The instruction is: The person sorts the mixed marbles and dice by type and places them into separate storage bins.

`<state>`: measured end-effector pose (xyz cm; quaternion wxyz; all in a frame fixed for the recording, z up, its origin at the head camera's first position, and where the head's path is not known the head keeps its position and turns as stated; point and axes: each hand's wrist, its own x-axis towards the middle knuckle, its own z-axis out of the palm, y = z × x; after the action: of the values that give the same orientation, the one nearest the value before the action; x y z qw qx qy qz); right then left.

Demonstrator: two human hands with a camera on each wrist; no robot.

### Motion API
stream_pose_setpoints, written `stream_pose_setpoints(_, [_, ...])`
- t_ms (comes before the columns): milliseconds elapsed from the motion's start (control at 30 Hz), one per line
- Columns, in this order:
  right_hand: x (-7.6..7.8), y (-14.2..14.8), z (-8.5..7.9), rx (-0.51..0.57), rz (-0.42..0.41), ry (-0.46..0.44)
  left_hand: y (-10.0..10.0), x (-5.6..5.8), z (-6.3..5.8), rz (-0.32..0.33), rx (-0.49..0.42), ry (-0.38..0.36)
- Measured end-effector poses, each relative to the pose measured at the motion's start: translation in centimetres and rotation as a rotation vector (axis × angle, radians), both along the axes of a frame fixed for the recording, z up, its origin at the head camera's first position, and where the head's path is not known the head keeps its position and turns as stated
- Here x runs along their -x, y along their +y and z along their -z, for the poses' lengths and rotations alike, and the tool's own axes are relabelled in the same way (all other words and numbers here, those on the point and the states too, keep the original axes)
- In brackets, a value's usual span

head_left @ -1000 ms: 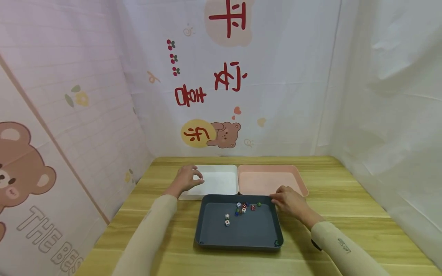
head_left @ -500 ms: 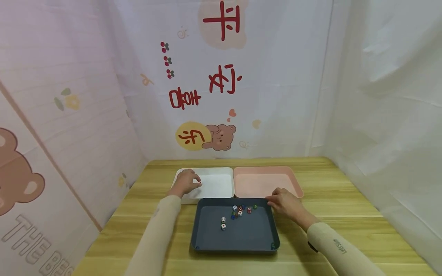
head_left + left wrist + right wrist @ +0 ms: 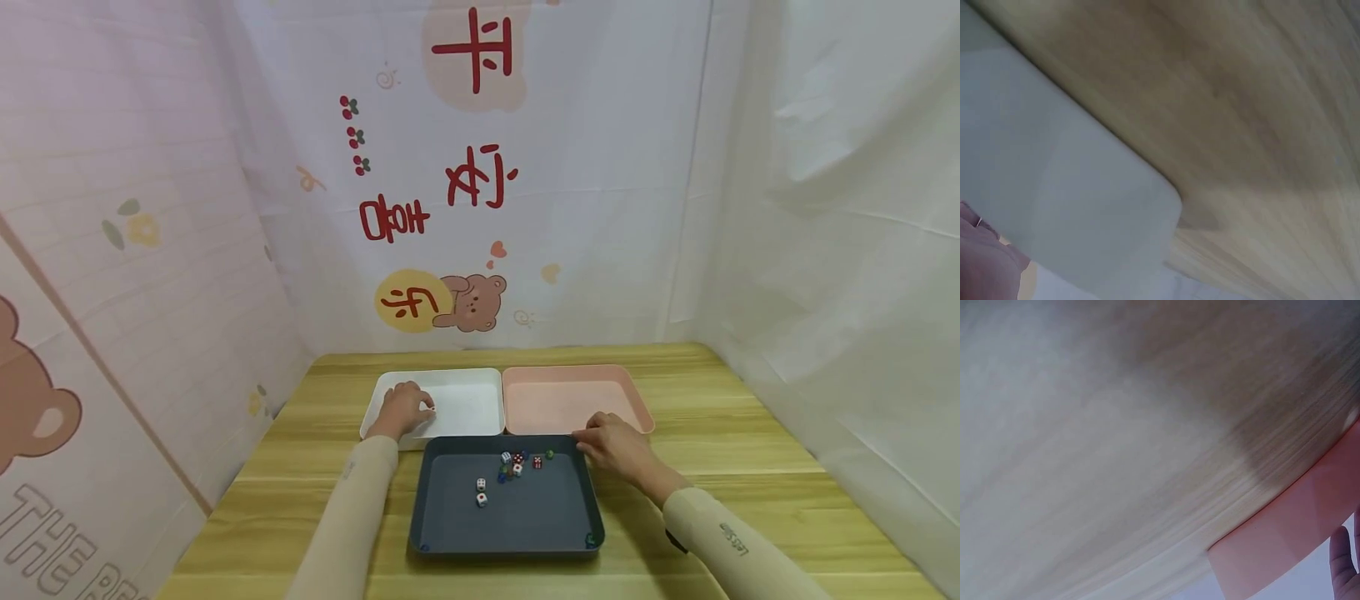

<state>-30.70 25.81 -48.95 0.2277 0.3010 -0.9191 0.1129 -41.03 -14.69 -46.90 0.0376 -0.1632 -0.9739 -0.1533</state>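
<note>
Over the white tray [image 3: 472,400] at the back left, my left hand [image 3: 403,408] pinches a tiny white die with a red spot between thumb and forefinger. The fingers mostly cover it. At the far right corner of the dark grey tray [image 3: 517,533], my right hand [image 3: 611,442] grips the rim with its fingertips. Inside that tray are two white dice, one [image 3: 481,484] behind the other [image 3: 482,500]. Farther back lies a cluster of white, red, blue and green dice, with a red die [image 3: 537,462] and a green die [image 3: 550,454] beside it.
A pink tray [image 3: 570,402] stands right of the white one, side by side. Both sit behind the dark tray on the wooden table [image 3: 720,467]. A small green die [image 3: 590,540] lies in the dark tray's near right corner. Printed cloth [image 3: 600,167] hangs behind the table.
The head view has shifted, moving the whole scene slightly left and down. My left hand has come a little lower and nearer within the white tray. My right hand stays at the dark tray's corner.
</note>
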Motion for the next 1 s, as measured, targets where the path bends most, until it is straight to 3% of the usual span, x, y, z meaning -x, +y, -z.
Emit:
stream_pose_setpoints(233, [-0.1, -0.2, 0.2, -0.003, 0.006, -0.003, 0.2, 0.0, 0.3, -0.024, -0.005, -0.006])
stream_pose_setpoints(533, [-0.1, -0.5, 0.5, -0.022, 0.011, 0.116, 0.3, 0.0, 0.4, -0.03, -0.004, -0.022])
stream_pose_setpoints(1000, [-0.7, -1.2, 0.0, -0.122, 0.115, 0.103, -0.8, -1.4, -0.6, -0.009, 0.028, 0.002])
